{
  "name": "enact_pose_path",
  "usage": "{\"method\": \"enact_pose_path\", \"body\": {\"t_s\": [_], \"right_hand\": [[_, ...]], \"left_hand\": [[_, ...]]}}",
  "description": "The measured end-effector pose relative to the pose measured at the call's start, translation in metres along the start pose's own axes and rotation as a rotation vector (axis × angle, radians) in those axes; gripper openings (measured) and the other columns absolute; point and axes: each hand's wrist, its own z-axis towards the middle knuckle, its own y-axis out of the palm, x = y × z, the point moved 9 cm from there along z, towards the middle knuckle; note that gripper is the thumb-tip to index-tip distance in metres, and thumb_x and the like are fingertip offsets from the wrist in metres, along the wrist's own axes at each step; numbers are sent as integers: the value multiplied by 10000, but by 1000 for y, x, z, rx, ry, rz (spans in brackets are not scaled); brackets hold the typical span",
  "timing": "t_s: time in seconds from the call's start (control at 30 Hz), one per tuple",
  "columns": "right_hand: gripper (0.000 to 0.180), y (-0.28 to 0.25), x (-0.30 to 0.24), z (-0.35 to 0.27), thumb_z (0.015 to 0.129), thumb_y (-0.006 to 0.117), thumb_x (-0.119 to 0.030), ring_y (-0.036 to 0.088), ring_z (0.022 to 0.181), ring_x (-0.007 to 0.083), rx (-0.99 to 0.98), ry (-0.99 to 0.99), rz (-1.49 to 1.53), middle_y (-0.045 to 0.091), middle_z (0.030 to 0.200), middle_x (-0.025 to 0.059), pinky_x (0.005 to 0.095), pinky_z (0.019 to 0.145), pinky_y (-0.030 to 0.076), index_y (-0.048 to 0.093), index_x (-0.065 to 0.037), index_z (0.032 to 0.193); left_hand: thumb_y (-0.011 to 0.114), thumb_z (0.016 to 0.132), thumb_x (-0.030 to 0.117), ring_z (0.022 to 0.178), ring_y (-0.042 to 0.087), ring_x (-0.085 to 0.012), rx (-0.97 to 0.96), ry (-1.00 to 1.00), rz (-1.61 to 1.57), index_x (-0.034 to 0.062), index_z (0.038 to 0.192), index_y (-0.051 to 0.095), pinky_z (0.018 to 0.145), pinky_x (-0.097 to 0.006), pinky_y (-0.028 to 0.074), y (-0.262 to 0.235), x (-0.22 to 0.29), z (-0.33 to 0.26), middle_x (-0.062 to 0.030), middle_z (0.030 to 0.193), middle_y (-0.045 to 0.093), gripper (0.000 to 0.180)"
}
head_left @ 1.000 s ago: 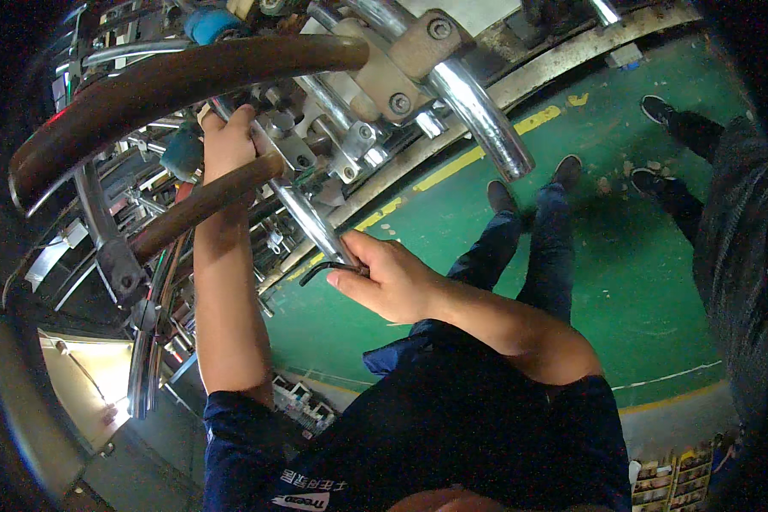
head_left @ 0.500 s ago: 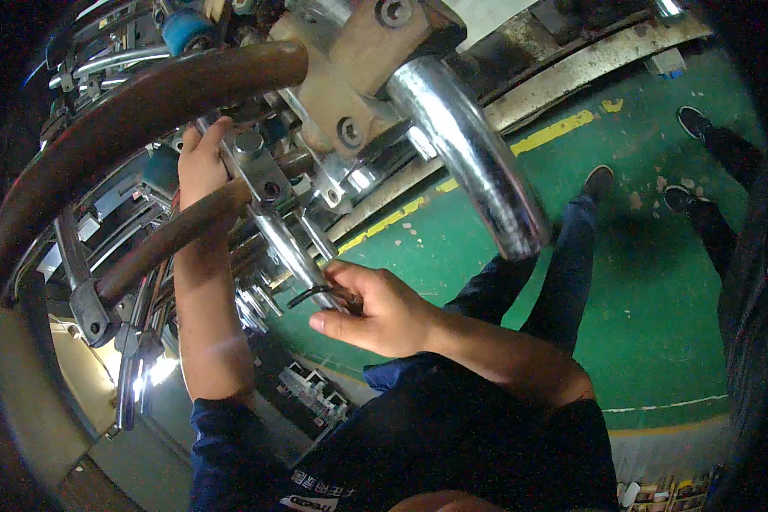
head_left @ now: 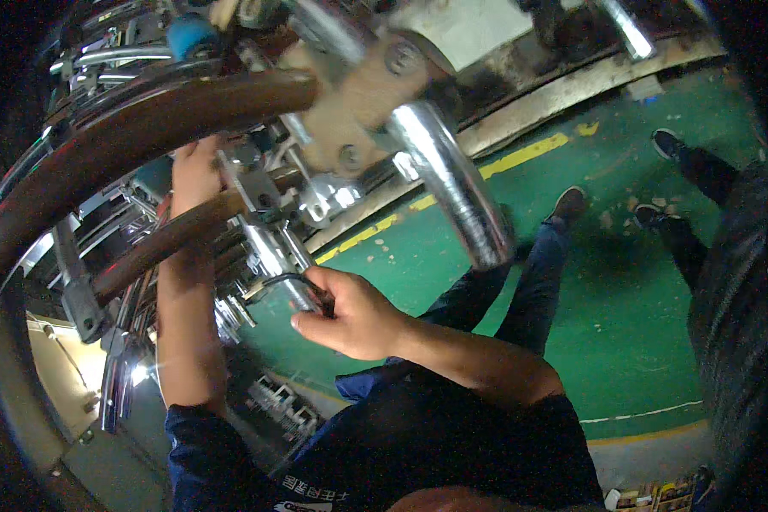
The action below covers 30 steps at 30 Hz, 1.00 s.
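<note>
My right hand (head_left: 356, 316) is closed around a thin, black, bent tool, which looks like a hex key (head_left: 288, 277). The tool curves across the lower end of a chrome rod (head_left: 266, 247), beside my thumb and fingers. That rod runs down from a metal bracket (head_left: 258, 189) with a bolt in its face. My left hand (head_left: 198, 175) reaches up behind a brown curved bar (head_left: 172, 232), its fingers bent in beside the bracket. Blur and metal parts hide what those fingers hold.
A thick brown curved tube (head_left: 158, 119) arches over my left arm. A heavy clamp block (head_left: 350, 111) carries a wide chrome cylinder (head_left: 452, 188) that juts toward me. Two people's legs and shoes (head_left: 569, 205) stand on the green floor (head_left: 623, 324) to the right.
The whole view has shifted, so my hands and the machine sit slightly farther left. The black tool has swung upward across the rod, with my right hand still holding it.
</note>
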Motion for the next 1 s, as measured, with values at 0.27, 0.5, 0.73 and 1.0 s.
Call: {"method": "enact_pose_path", "body": {"t_s": [0.27, 0.5, 0.73, 1.0], "right_hand": [[183, -3, 14, 10, 876, 692, -101, 541, 669, 85, 110, 200, -41, 568, 778, -18, 273, 599, 445, 618, -75, 1041], [79, -3, -9, 10, 907, 640, -122, 551, 627, 111, 267, 242, -242, 551, 699, 1, 283, 580, 430, 602, -65, 946], [43, 3, 16, 5, 880, 560, -79, 500, 539, 126, 381, 309, -80, 514, 632, 14, 290, 515, 391, 553, -60, 918], [54, 4, 1, 5, 857, 533, -73, 493, 535, 142, 330, 358, -141, 517, 612, 37, 292, 518, 381, 533, -54, 908]], "left_hand": [[646, 872, 273, 1189, 611, -412, 118, -369, -911, -100, 1253, 544, 1063, -443, 424, 0, 50, 7, -340, 1239, 624, 543], [685, 828, 254, 1083, 631, -530, 210, -725, -738, -62, 1234, 499, 1017, -547, 458, 4, 48, 6, -369, 1138, 645, 547], [735, 782, 164, 982, 683, -476, 404, -708, -843, -45, 1246, 483, 877, -513, 556, 62, 38, 23, -307, 1049, 681, 568], [618, 935, 206, 705, 644, -228, 593, -281, -917, 75, 932, 583, 623, -362, 527, -47, 75, -25, -80, 771, 636, 136]]}}
